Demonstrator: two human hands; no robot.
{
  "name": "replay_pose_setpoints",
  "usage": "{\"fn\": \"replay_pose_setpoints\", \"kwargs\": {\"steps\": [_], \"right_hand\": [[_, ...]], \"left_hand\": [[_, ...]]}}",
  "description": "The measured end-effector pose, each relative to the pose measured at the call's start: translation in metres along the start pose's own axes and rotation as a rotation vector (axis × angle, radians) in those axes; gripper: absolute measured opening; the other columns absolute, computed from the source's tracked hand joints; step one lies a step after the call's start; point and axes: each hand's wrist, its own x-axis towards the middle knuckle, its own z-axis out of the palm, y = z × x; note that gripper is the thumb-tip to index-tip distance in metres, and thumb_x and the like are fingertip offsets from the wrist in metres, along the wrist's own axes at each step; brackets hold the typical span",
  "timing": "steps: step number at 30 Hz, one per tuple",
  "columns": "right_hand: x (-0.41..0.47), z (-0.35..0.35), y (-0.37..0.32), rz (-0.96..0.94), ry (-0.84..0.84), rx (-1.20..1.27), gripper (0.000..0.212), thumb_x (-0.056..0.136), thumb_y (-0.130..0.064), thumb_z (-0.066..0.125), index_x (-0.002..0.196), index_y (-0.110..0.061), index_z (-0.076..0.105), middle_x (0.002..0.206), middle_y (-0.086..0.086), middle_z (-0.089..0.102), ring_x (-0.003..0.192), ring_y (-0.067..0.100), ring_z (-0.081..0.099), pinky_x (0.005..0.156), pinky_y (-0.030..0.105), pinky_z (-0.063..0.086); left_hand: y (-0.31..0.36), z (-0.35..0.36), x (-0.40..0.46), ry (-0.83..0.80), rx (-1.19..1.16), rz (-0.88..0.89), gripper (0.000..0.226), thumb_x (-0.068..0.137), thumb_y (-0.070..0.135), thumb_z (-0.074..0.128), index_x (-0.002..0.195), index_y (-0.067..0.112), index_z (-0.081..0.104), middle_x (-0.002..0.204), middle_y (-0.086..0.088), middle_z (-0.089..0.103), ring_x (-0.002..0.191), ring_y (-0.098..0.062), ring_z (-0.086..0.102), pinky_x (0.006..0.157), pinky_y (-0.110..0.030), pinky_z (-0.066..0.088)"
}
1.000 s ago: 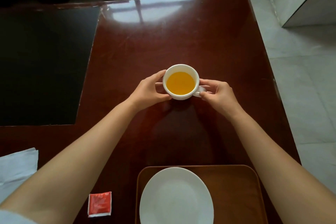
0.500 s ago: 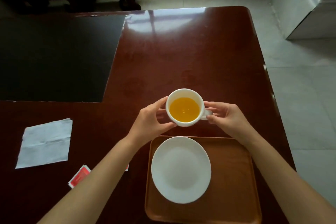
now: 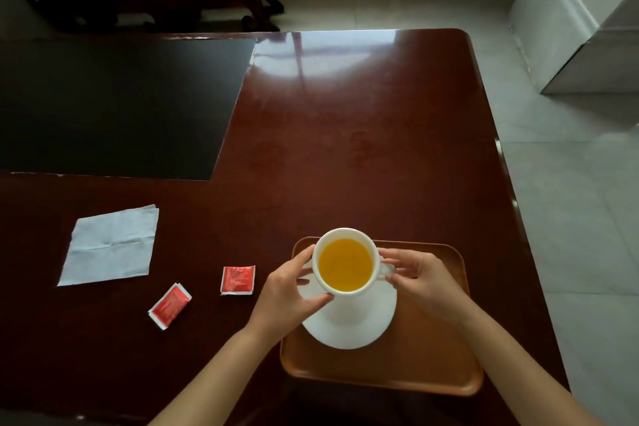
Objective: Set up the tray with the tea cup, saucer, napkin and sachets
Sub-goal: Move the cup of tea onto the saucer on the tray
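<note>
Tea cup (image 3: 345, 264), full of amber tea, sits between your hands over the white saucer (image 3: 349, 325) on the brown tray (image 3: 432, 353); whether it touches the saucer is unclear. Your left hand (image 3: 288, 294) cups its side, your right hand (image 3: 423, 278) pinches the handle. Napkin (image 3: 110, 245) and two red sachets (image 3: 238, 280) (image 3: 169, 305) lie on the counter (image 3: 345, 149) to the left.

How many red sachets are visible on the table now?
2. One red sachet lies flat just left of the tray; the other red sachet lies angled further left, below the napkin. None seems hidden.
</note>
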Motion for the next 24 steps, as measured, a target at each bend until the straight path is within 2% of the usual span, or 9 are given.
{"fn": "replay_pose_setpoints", "kwargs": {"steps": [3, 6, 12, 18, 22, 24], "right_hand": [[-0.006, 0.006, 0.008, 0.008, 0.000, -0.028, 0.043, 0.080, -0.006, 0.068, 0.117, -0.026, 0.059, 0.108, -0.008, 0.067, 0.096, 0.003, 0.064, 0.077, 0.018, 0.055], [-0.010, 0.011, 0.012, 0.000, -0.004, -0.056, 0.043, 0.080, -0.005, 0.068, 0.117, -0.025, 0.059, 0.106, -0.009, 0.066, 0.095, 0.002, 0.063, 0.077, 0.014, 0.053], [-0.015, 0.016, 0.019, 0.001, -0.014, -0.079, 0.041, 0.081, -0.004, 0.067, 0.119, -0.018, 0.060, 0.111, -0.002, 0.066, 0.102, 0.010, 0.063, 0.084, 0.028, 0.055], [-0.017, 0.019, 0.021, 0.004, -0.008, -0.087, 0.041, 0.081, -0.004, 0.066, 0.119, -0.018, 0.060, 0.113, 0.000, 0.067, 0.102, 0.013, 0.063, 0.084, 0.031, 0.056], [-0.020, 0.021, 0.023, 0.003, 0.024, -0.125, 0.040, 0.082, -0.004, 0.066, 0.117, -0.021, 0.060, 0.110, -0.002, 0.067, 0.097, 0.013, 0.064, 0.078, 0.026, 0.057], [-0.022, 0.024, 0.023, -0.019, 0.068, -0.189, 0.037, 0.081, -0.005, 0.067, 0.114, -0.020, 0.062, 0.107, -0.003, 0.068, 0.088, 0.012, 0.064, 0.072, 0.023, 0.057]], "left_hand": [[-0.005, 0.006, -0.012, 0.011, 0.002, -0.015, 0.084, 0.066, 0.030, 0.082, 0.126, 0.054, 0.028, 0.116, 0.031, 0.049, 0.103, 0.017, 0.052, 0.080, -0.005, 0.047], [-0.011, 0.012, -0.021, 0.012, 0.006, -0.033, 0.083, 0.066, 0.033, 0.081, 0.127, 0.052, 0.029, 0.118, 0.025, 0.052, 0.103, 0.014, 0.054, 0.080, -0.007, 0.048], [-0.020, 0.022, -0.032, 0.034, 0.024, -0.068, 0.086, 0.065, 0.027, 0.084, 0.128, 0.044, 0.027, 0.119, 0.015, 0.054, 0.101, 0.012, 0.053, 0.080, -0.005, 0.047], [-0.023, 0.025, -0.038, 0.061, 0.018, -0.070, 0.086, 0.065, 0.025, 0.084, 0.126, 0.047, 0.027, 0.120, 0.019, 0.050, 0.104, 0.010, 0.053, 0.080, -0.007, 0.048], [-0.026, 0.024, -0.042, 0.050, 0.003, -0.069, 0.084, 0.066, 0.023, 0.083, 0.124, 0.051, 0.030, 0.121, 0.025, 0.047, 0.106, 0.011, 0.053, 0.079, -0.008, 0.049], [-0.028, 0.020, -0.041, 0.023, -0.004, -0.075, 0.084, 0.067, 0.023, 0.083, 0.126, 0.049, 0.029, 0.124, 0.022, 0.047, 0.108, 0.009, 0.052, 0.079, -0.009, 0.050]]}}
